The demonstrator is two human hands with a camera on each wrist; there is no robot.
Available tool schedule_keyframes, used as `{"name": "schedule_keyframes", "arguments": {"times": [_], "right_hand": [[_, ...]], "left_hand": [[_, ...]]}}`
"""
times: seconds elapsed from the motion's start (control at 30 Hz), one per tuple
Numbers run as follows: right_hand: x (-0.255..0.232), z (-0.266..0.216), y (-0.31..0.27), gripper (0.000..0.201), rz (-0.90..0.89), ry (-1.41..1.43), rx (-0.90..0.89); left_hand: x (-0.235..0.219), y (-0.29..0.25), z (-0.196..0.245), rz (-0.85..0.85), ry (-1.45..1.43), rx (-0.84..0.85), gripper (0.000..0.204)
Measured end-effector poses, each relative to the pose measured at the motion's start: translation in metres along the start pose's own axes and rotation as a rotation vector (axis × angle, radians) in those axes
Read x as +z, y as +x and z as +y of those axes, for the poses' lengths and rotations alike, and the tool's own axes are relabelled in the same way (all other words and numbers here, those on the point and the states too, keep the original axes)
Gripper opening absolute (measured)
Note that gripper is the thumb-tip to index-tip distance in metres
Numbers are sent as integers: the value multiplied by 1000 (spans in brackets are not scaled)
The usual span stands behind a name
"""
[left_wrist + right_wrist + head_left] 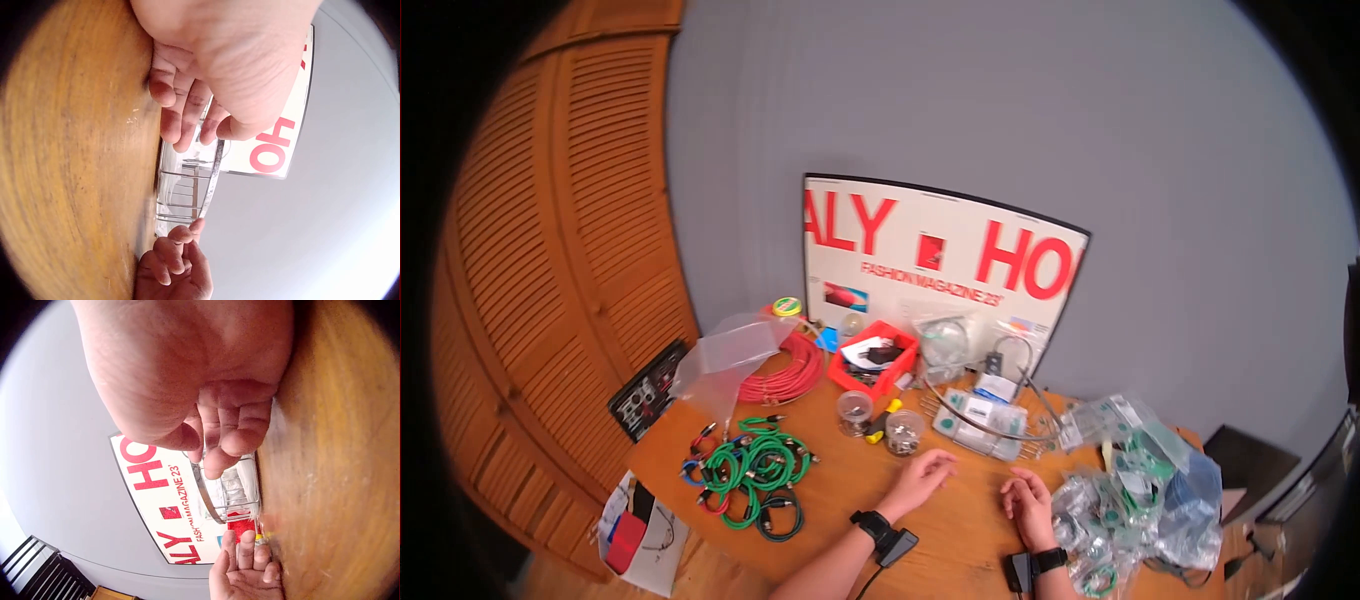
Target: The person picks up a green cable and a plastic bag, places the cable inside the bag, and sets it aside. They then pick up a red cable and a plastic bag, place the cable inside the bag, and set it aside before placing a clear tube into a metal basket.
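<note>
Both hands are over the front of the wooden table (940, 530), apart from each other and holding nothing. The left hand (918, 482) has its fingers loosely bent, pointing toward the right; in the left wrist view the left hand (219, 69) hangs beside the tabletop. The right hand (1028, 505) is curved loosely, left of the clear plastic bags (1090, 520). In the right wrist view the right hand (200, 381) shows relaxed, bent fingers. A wire basket (980, 425) with packaged items stands beyond both hands.
Green cables (755, 465) lie at the left, a red coiled hose (785, 370) behind them. A red bin (875, 358), two clear tubs, one with small metal parts (903, 432), and a yellow-black tool (884, 421) stand mid-table. A framed poster (940, 240) leans on the wall.
</note>
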State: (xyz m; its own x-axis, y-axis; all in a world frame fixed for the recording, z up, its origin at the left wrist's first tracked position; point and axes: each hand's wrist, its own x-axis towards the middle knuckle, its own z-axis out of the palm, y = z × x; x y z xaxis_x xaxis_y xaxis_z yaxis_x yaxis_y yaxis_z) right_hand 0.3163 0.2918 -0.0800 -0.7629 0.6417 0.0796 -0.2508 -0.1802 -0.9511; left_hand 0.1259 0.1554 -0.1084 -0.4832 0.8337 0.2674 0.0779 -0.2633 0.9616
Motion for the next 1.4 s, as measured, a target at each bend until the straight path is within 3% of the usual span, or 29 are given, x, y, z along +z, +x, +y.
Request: {"name": "schedule_keyframes", "arguments": {"times": [0.3,1.4], "right_hand": [[-1,-2,-1,25,-23,32,26],[-5,5,0,26,-107,-3,-31]], "left_hand": [[-2,-3,23,3,61,-80,19],[-1,1,19,37,98,-74,17]]}}
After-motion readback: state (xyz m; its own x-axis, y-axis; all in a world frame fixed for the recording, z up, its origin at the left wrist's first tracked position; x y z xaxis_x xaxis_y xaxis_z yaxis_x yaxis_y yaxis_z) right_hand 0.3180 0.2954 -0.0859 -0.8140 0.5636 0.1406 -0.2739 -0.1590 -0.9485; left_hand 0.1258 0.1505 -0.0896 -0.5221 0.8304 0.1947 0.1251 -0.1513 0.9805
